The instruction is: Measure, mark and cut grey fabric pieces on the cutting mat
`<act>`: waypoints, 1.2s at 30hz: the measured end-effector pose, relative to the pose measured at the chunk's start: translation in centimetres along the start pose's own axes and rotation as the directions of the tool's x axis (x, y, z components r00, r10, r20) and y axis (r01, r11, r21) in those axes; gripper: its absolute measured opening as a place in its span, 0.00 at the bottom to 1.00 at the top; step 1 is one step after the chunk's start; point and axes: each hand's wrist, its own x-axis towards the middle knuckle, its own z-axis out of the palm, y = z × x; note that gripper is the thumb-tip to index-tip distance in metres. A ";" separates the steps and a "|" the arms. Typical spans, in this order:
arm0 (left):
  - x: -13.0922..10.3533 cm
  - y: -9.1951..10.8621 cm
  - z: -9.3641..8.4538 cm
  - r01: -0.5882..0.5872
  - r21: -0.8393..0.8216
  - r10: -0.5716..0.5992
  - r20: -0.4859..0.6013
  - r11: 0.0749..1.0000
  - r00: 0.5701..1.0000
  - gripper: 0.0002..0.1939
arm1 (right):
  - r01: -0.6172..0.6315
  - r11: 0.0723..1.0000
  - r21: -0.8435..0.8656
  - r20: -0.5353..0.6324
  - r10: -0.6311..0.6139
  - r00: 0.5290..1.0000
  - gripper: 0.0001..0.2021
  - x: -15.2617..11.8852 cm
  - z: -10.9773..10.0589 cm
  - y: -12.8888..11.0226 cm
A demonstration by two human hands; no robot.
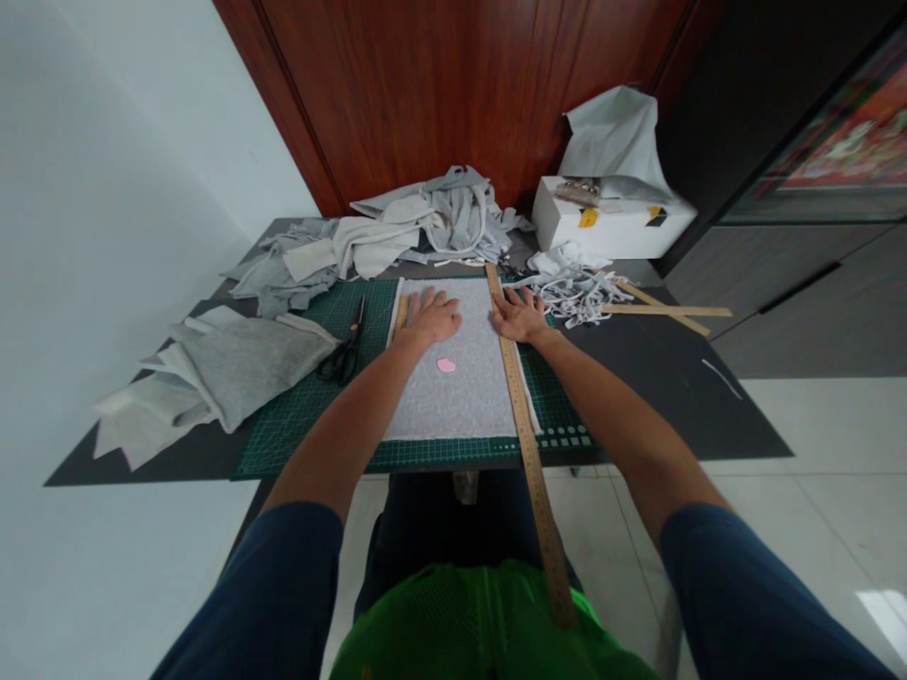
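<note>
A rectangle of grey fabric lies flat on the green cutting mat, with a small pink piece on it. My left hand rests flat on the fabric's upper left, fingers spread, beside a short visible stretch of a wooden strip. Along the fabric's right side runs a long wooden ruler, its near end reaching past the table edge to my green clothing. My right hand presses on the ruler's far part with fingers spread. Black-handled scissors lie left of the fabric.
Grey cloth pieces cover the table's left side, and more cloth is heaped at the back. Right of the mat sit thin fabric scraps and crossed wooden strips. A white box stands at the back right.
</note>
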 end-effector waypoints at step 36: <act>-3.9 10.0 3.4 -0.175 -0.311 0.099 -0.246 0.934 0.964 0.36 | 0.019 0.999 0.042 -0.083 -0.015 0.996 0.31 -2.8 -1.3 -1.1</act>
